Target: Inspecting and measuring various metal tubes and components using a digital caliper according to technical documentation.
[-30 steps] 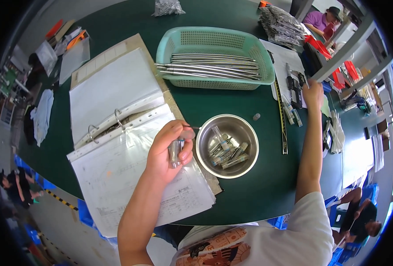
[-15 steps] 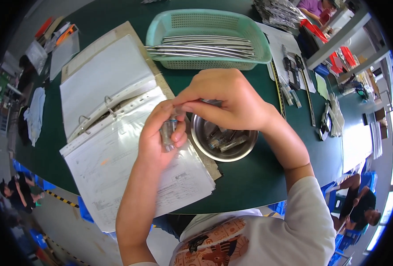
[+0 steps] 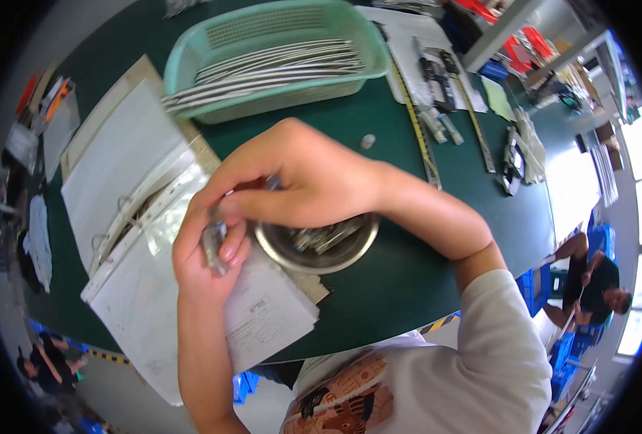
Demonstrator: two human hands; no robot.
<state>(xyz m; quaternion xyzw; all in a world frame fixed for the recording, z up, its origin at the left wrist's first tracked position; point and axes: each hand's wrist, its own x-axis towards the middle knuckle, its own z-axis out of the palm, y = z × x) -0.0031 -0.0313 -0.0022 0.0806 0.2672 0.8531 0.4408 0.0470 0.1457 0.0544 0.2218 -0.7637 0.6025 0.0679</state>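
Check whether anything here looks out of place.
One small pale cylindrical piece lies alone on the dark green table, outside the round steel bowl. Some thin silver metal rods jut untidily past the pale-green plastic basket's left rim.

Small clear cylindrical vial [image 3: 213,252], blurred, held slantwise in left hand [image 3: 196,273]; right hand [image 3: 303,177] at its far end; contents unclear.

Mid-frame, the right hand [image 3: 303,173] hides the upper part of the metal bowl [image 3: 339,259]. Left of centre, the small tube [image 3: 213,249] is blurred, partly covered by fingers.
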